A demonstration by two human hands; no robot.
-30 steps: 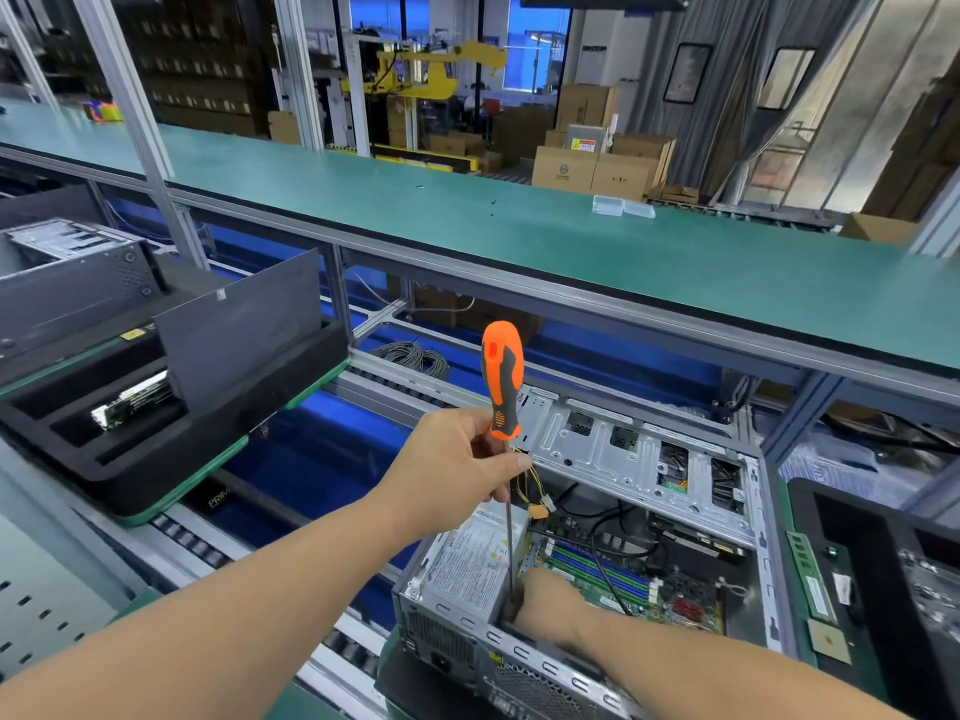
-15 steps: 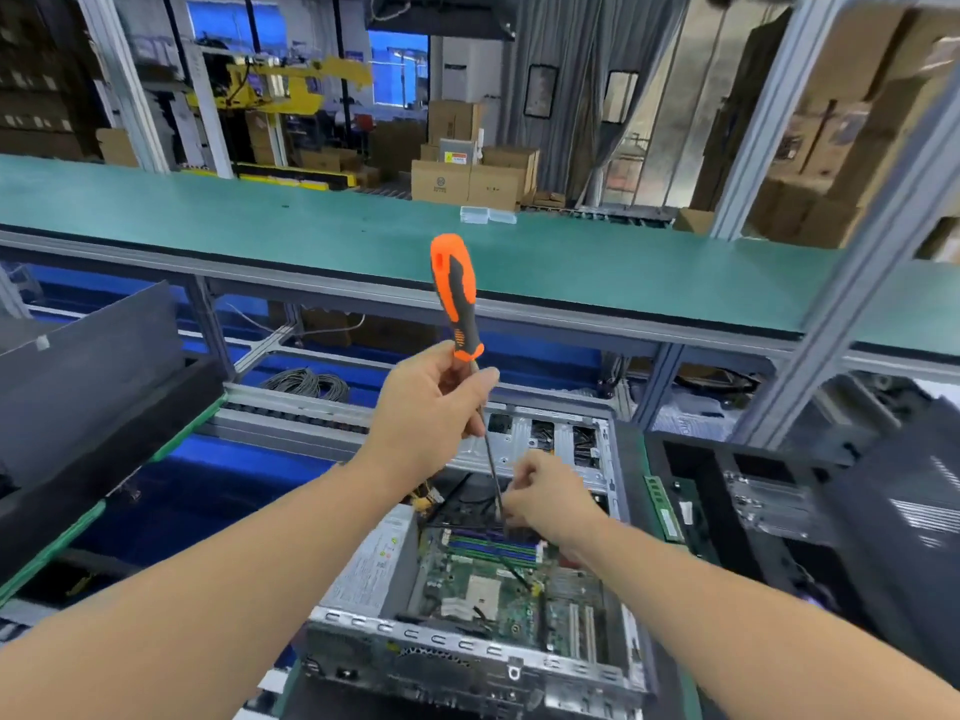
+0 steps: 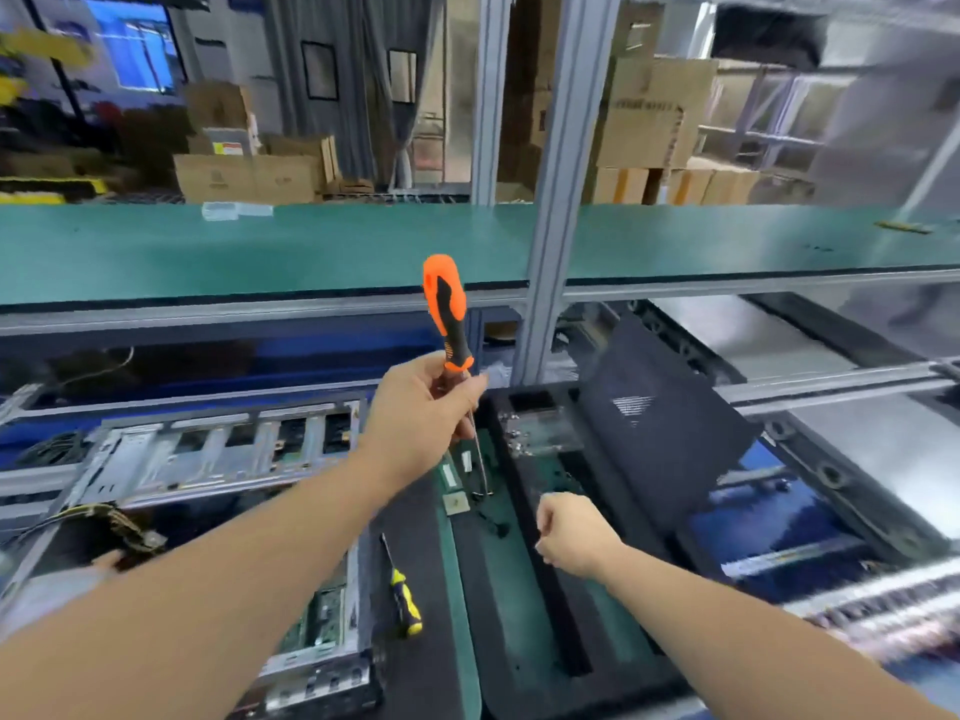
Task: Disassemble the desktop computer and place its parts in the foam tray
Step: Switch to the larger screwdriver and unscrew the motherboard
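Open computer chassis left; black foam tray right

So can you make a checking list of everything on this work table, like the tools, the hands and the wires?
Surface: roller conveyor, green shelf above.
Job's things: open computer case at left; black foam tray at right, dark side panel leaning in it.
Clutter: yellow screwdriver between case and tray.
Grippers: left hand holds orange screwdriver upright; right hand closed over tray, contents hidden.
Cables: yellow-black wires in case.
Surroundings: cardboard boxes, blurred.
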